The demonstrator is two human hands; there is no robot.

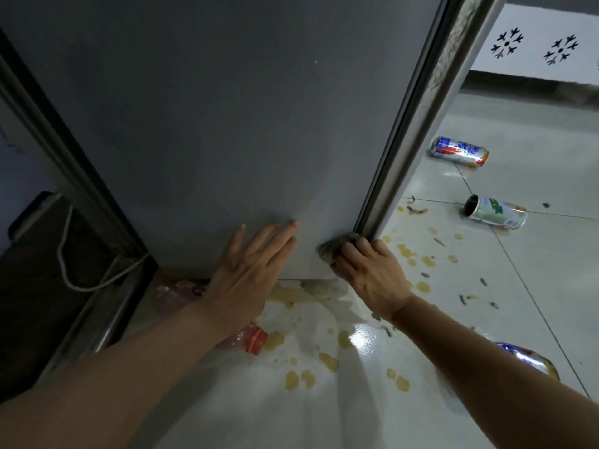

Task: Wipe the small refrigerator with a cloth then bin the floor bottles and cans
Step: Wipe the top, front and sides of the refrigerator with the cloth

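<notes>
Head view: wiping step is being carried out. The refrigerator [210,124] is being braced by the flat, released left hand [249,273]; the cloth [334,251] is being grasped by the right hand [372,273] at the lower right corner. Bottle [249,340] near, cans [460,151] far right, are lying unbinned on the floor [324,400]; binning is likely being left for next.

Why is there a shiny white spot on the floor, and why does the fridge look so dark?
Head view: the spot is lamp glare on the wet floor tiles; the refrigerator side is in shade; the wide lens tilts its edges; the right hand and cloth look slightly blurred.
</notes>
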